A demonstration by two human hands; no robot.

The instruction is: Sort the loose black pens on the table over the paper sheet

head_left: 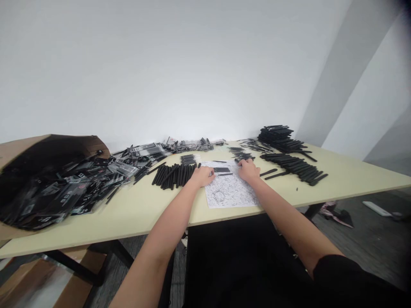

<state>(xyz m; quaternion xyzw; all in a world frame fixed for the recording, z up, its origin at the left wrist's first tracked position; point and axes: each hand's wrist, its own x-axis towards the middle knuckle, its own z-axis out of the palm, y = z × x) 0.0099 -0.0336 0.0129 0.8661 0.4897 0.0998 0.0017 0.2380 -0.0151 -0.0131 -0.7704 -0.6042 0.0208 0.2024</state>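
Observation:
My left hand rests at the left edge of a printed paper sheet, its fingers curled at the end of a flat black strip. What lies between those fingertips is too small to tell. Just left of it is a row of thick black pen-like sticks. My right hand reaches over the sheet's upper right corner, with bent fingers at a bunch of thin black sticks. Its fingertips are partly hidden, so its hold is unclear. A thin black piece lies on the paper below the strip.
At the left, a cardboard box on its side spills black plastic packets. More clear packets lie along the wall. Stacked black sticks and a slanting row of thick ones occupy the right side of the yellow table.

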